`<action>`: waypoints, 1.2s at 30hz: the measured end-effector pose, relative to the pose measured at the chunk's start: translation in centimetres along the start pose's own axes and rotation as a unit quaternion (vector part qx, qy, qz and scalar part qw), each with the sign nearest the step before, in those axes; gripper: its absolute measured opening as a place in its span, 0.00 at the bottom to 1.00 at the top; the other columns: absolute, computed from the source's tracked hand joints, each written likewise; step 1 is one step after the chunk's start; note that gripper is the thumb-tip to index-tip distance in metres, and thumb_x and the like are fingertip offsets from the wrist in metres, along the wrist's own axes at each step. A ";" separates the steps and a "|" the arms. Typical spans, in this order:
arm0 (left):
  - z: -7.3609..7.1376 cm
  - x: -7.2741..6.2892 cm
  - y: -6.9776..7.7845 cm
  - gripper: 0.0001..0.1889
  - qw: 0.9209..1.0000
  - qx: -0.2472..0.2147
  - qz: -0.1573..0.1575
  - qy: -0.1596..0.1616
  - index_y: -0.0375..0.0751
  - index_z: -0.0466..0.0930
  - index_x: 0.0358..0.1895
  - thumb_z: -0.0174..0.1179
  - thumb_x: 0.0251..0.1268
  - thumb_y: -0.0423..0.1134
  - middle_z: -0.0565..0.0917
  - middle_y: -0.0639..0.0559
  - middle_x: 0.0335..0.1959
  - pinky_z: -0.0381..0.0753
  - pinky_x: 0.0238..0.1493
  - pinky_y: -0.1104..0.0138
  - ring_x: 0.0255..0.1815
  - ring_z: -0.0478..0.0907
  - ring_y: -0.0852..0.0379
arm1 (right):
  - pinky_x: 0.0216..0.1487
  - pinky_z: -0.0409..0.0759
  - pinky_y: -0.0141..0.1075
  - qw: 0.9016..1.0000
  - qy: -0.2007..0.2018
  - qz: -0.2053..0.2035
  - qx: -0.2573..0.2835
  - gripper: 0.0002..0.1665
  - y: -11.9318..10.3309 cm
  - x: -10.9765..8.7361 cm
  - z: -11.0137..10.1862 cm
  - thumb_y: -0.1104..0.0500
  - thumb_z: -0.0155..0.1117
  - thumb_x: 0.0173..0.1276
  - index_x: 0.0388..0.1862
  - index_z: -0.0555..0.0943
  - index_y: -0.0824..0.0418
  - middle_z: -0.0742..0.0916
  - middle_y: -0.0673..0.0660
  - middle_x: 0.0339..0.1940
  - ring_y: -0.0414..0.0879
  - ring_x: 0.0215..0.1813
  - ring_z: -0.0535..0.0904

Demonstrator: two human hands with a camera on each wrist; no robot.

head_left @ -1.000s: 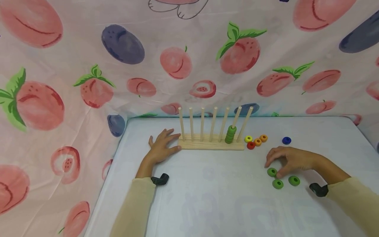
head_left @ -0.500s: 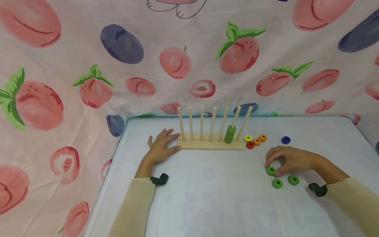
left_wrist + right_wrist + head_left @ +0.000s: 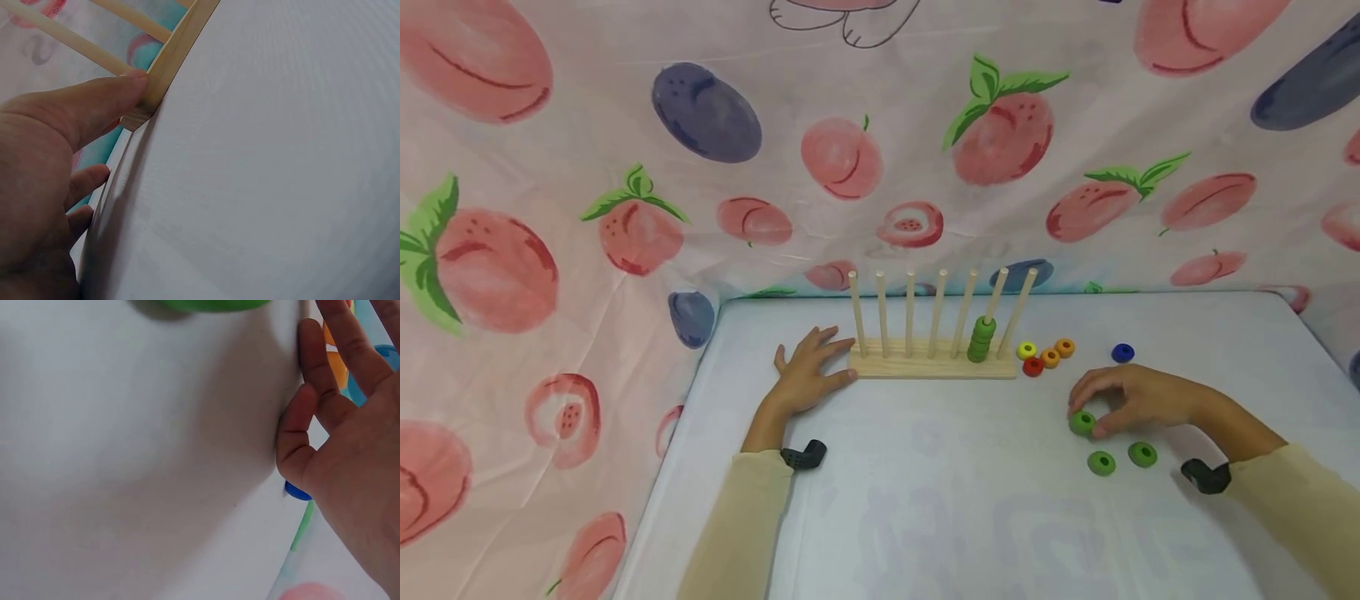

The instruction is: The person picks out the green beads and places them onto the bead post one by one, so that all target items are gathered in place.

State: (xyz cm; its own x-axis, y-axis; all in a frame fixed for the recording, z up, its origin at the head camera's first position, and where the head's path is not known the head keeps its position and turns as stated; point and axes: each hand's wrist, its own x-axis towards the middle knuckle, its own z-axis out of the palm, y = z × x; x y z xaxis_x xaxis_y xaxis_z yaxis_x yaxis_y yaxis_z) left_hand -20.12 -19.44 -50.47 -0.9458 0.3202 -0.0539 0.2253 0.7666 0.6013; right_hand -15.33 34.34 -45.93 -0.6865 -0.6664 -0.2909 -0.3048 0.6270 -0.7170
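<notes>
In the head view, a wooden peg rack (image 3: 936, 365) with several upright pegs stands at the table's middle back. Several green beads (image 3: 981, 340) are stacked on its second peg from the right. My left hand (image 3: 808, 371) touches the rack's left end, fingers spread; in the left wrist view its thumb (image 3: 106, 106) presses the base. My right hand (image 3: 1150, 398) pinches a green bead (image 3: 1082, 423) between thumb and fingers. Two more green beads, one nearer the front (image 3: 1101, 463) and one to its right (image 3: 1142, 454), lie below that hand.
Right of the rack lie a yellow bead (image 3: 1026, 351), a red bead (image 3: 1033, 367) and two orange beads (image 3: 1050, 358). A blue bead (image 3: 1123, 353) sits farther right. A fruit-printed curtain (image 3: 842, 158) hangs behind the white table (image 3: 925, 500).
My right thumb and fingers have closed on the nearest green bead, which has shifted slightly up and left in the head view. The left hand has stayed at the rack.
</notes>
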 end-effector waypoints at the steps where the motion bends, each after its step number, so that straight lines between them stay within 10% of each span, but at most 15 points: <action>1: 0.0 0.0 0.0 0.33 1.000 0.000 0.000 0.000 0.62 0.73 0.73 0.65 0.65 0.62 0.59 0.53 0.83 0.20 0.73 0.31 0.86 0.42 0.44 | 0.64 0.71 0.26 1.000 0.002 -0.005 0.001 0.18 0.0 0.0 -0.1 0.48 0.76 0.64 0.53 0.85 0.41 0.86 0.44 0.58 0.32 0.61 0.76; 9: 0.2 0.1 0.0 0.33 1.000 0.008 -0.001 0.001 0.63 0.72 0.73 0.64 0.66 0.63 0.59 0.54 0.83 0.21 0.73 0.31 0.86 0.42 0.44 | 0.51 0.76 0.34 0.999 0.032 0.015 -0.025 0.19 -0.9 0.3 -0.5 0.44 0.76 0.63 0.53 0.85 0.39 0.87 0.40 0.53 0.37 0.56 0.77; 36: 0.0 0.0 0.3 0.33 1.000 0.010 -0.007 -0.004 0.62 0.71 0.74 0.64 0.66 0.62 0.58 0.54 0.83 0.20 0.73 0.32 0.86 0.41 0.44 | 0.54 0.83 0.39 0.990 0.133 0.020 -0.051 0.16 -4.9 1.1 -3.1 0.47 0.75 0.66 0.51 0.85 0.43 0.88 0.40 0.48 0.35 0.51 0.80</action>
State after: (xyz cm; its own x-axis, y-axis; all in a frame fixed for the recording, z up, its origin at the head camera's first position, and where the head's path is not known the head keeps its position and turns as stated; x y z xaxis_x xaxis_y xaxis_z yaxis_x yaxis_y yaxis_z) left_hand -20.05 -19.26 -50.31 -0.9471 0.3135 -0.0681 0.2167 0.7815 0.5851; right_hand -16.68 31.77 -40.76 -0.8449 -0.5186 -0.1309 -0.3296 0.6975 -0.6362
